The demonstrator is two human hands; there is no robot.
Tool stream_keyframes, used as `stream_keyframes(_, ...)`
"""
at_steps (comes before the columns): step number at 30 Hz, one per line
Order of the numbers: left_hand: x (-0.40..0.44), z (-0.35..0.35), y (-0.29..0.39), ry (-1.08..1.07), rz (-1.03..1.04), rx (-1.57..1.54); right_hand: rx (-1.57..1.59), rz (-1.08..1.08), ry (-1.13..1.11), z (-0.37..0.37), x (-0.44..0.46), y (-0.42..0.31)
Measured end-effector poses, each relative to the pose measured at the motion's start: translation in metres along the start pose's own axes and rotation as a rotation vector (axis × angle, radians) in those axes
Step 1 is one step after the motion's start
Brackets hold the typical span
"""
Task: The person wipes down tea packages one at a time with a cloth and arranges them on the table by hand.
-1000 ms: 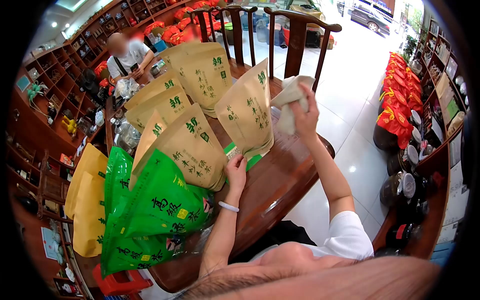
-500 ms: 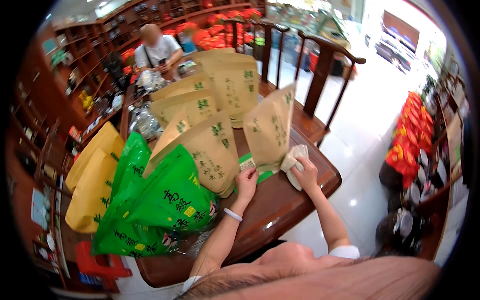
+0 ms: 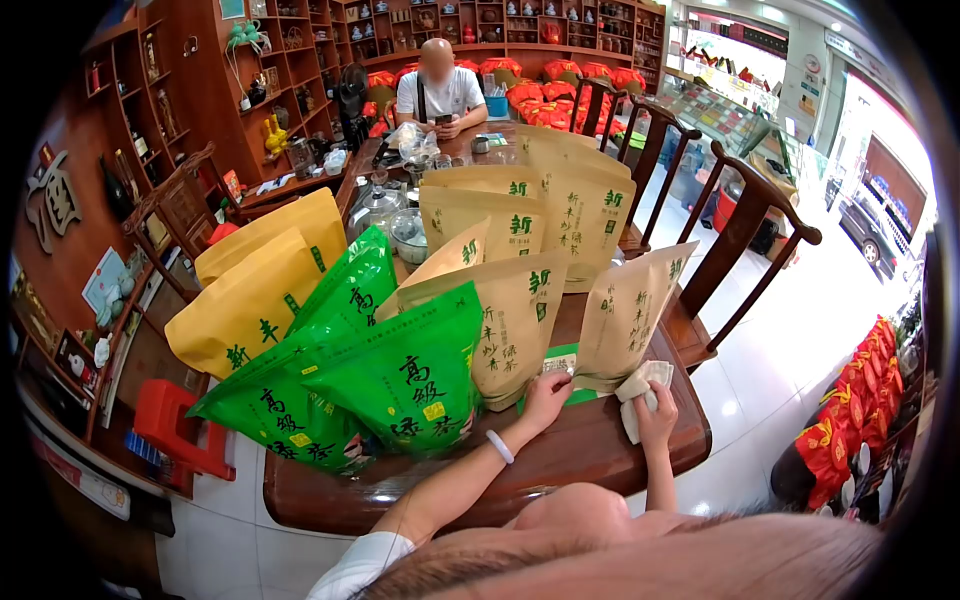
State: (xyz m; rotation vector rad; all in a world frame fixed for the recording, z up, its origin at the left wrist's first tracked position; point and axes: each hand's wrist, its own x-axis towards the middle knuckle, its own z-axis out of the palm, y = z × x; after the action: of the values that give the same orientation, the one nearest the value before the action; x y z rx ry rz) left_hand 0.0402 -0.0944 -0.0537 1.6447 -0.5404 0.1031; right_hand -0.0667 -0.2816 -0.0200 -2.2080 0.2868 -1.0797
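On the dark wooden table (image 3: 600,455), my left hand (image 3: 547,397) pinches a small white printed label (image 3: 562,364) beside a flat green piece (image 3: 583,396). My right hand (image 3: 657,408) has its fingers round a folded pale cloth (image 3: 640,385) by the table's right edge. Just behind the cloth stands a kraft paper bag (image 3: 628,310) with green and black print. Another kraft bag (image 3: 515,325) is upright behind my left hand. Green bags (image 3: 405,375) stand to the left, partly overlapping yellow bags (image 3: 255,310).
Glass jars (image 3: 378,208) and more kraft bags (image 3: 585,205) occupy the table's far part. A person (image 3: 440,88) sits at its far end with a phone. Wooden chairs (image 3: 735,235) line the right side; a red stool (image 3: 183,428) is at the left.
The view has swung up and left. My right hand has come down from its raised position and brought the cloth to the tabletop. My left hand has stayed by the label.
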Motion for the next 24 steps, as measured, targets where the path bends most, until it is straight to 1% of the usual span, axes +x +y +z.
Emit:
stream_keyframes(6, -0.0005, -0.0016, 0.0043, -0.029, -0.038, -0.036, 0.002, -0.007, 0.009, -0.0005, 0.0004, -0.001)
stream_keyframes(12, -0.0003, -0.0014, 0.0044, -0.016, 0.0, -0.032, 0.027, 0.022, 0.007, -0.0001, 0.0005, 0.0017)
stream_keyframes(24, 0.0, -0.0019, 0.0051, -0.037, -0.032, -0.034, 0.044, 0.046, 0.002, 0.0, 0.0016, 0.0001)
